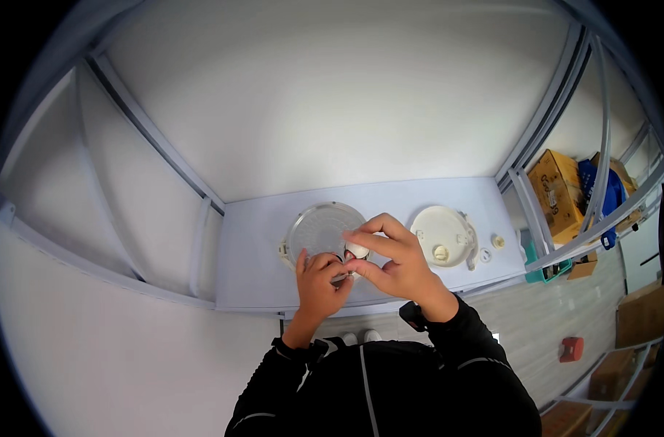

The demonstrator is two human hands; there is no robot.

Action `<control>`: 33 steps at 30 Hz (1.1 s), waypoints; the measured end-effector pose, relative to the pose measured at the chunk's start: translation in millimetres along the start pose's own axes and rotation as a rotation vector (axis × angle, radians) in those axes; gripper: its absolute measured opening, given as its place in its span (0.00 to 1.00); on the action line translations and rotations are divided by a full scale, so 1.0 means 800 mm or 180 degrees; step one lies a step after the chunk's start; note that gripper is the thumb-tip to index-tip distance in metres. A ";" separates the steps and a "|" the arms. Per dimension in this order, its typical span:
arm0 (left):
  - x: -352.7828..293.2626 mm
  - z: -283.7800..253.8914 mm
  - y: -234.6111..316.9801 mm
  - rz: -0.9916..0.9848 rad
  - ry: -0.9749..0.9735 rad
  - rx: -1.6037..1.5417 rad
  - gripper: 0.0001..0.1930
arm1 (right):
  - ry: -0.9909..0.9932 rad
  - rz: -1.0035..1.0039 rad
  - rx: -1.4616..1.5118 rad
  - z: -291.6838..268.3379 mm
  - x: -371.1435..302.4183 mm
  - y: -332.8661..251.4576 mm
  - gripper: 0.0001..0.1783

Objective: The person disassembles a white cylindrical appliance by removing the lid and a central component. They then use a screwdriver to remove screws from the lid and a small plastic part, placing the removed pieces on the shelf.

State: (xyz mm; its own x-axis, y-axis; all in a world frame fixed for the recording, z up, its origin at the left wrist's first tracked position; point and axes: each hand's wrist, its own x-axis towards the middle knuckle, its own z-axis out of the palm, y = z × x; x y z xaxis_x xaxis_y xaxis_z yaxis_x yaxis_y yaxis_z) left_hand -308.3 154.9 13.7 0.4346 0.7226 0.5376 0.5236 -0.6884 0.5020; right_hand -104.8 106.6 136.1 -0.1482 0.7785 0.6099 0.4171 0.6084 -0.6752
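Pretty tight spot: the pale surface point(259, 247) sits mid-frame, boxed in by white walls and frame rails, with open room on its left part. A white round base point(443, 234) and 2 tiny white bits lie right of the hands. Both hands, left hand point(319, 280) and right hand point(390, 258), pinch a small white part point(357, 251) together over the clear round cover point(321, 229), grip narrow around it.

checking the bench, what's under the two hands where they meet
Under the left hand and right hand lies the clear round cover on the pale table. Its near rim is hidden; the fingers pinch a small white part.
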 end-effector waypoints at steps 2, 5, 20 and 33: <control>0.000 -0.002 0.001 -0.0002 -0.0031 -0.0031 0.08 | 0.0263 0.0052 0.0273 0.007 0.005 -0.003 0.25; 0.001 -0.001 0.003 -0.0030 -0.0025 -0.0057 0.09 | 0.0468 -0.0177 0.0328 0.013 0.008 -0.003 0.25; 0.004 -0.005 0.003 0.0005 -0.0082 -0.0049 0.09 | 0.0193 -0.0424 0.0033 -0.004 0.008 0.010 0.23; 0.008 -0.004 0.004 0.0047 -0.0053 -0.0048 0.08 | 0.0205 -0.0055 -0.0038 -0.001 0.002 0.013 0.24</control>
State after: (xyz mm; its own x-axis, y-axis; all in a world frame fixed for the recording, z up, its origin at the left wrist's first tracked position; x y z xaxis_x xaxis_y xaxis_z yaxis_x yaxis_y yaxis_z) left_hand -306.6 157.2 20.8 0.4545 0.7131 0.5337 0.5059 -0.6999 0.5042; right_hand -100.2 114.0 130.5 -0.0976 0.7560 0.6473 0.4257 0.6196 -0.6595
